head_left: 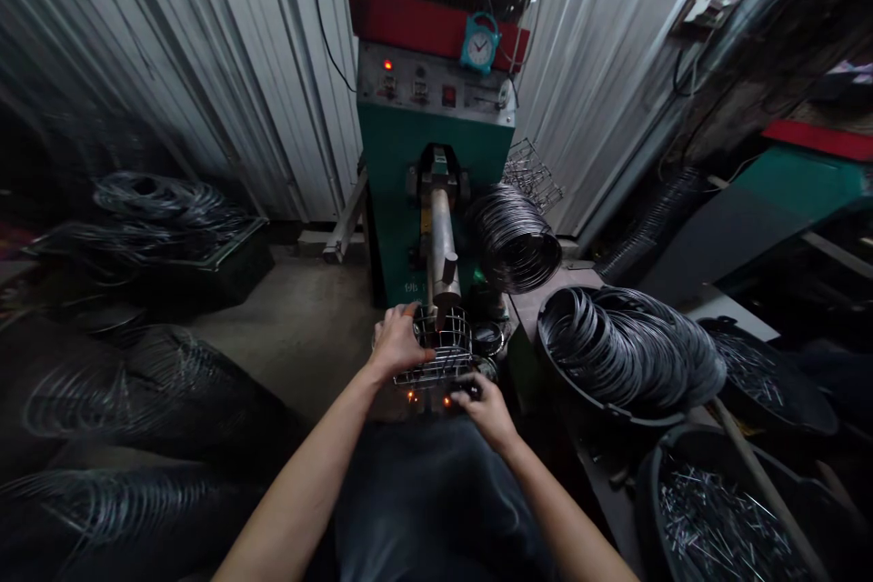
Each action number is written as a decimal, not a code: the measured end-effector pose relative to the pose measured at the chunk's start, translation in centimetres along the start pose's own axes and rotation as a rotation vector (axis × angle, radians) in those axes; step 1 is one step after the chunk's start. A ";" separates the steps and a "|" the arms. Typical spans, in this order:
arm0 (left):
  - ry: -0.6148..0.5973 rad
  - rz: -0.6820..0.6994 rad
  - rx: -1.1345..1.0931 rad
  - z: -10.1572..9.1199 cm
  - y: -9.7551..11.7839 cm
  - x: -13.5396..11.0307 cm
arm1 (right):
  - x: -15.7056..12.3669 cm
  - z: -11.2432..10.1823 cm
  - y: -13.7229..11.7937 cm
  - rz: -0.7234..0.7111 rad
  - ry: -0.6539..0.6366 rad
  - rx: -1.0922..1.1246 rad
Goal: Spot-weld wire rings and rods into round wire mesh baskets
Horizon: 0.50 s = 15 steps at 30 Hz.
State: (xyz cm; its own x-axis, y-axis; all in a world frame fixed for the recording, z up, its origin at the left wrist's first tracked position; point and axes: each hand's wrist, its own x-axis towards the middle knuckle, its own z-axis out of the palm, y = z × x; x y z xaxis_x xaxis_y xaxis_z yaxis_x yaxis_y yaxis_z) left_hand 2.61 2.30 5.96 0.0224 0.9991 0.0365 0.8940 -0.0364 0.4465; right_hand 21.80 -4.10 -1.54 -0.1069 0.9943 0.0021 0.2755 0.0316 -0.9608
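Observation:
A small wire basket (442,347) sits on the tip of the steel arm (441,241) of a green welding machine (436,155). My left hand (396,341) is closed on the basket's left side. Fingers curled, my right hand (486,407) grips the basket's lower right edge, where a dark part shows. Small orange sparks glow just under the basket.
A coil of wire rings (513,236) hangs right of the arm. A black tub of wire rings (624,355) stands at right, with tubs of short wire pieces (723,518) near it. Dark wire stacks (156,218) fill the left floor. A blue clock (479,44) tops the machine.

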 end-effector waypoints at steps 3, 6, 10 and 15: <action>-0.033 0.012 0.000 -0.3 0.0 0.3 | -2.0 0.3 4.0 0.267 -0.078 0.065; -0.089 -0.036 -0.042 -0.2 -0.1 1.0 | -3.4 0.6 6.7 0.314 -0.055 0.055; -0.054 -0.099 -0.070 -0.1 -0.2 2.0 | -4.5 0.6 7.7 0.235 -0.026 0.016; -0.048 -0.111 -0.099 -0.1 -0.3 2.6 | -4.9 0.3 7.7 0.204 -0.027 -0.013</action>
State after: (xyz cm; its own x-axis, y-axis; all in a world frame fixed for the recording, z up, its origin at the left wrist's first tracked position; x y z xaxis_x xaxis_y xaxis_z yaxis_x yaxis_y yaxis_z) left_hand 2.38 4.91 6.05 -0.0508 0.9969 -0.0599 0.8438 0.0749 0.5314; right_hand 24.14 -8.73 -9.06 -0.0730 0.9772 -0.1993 0.3066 -0.1682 -0.9369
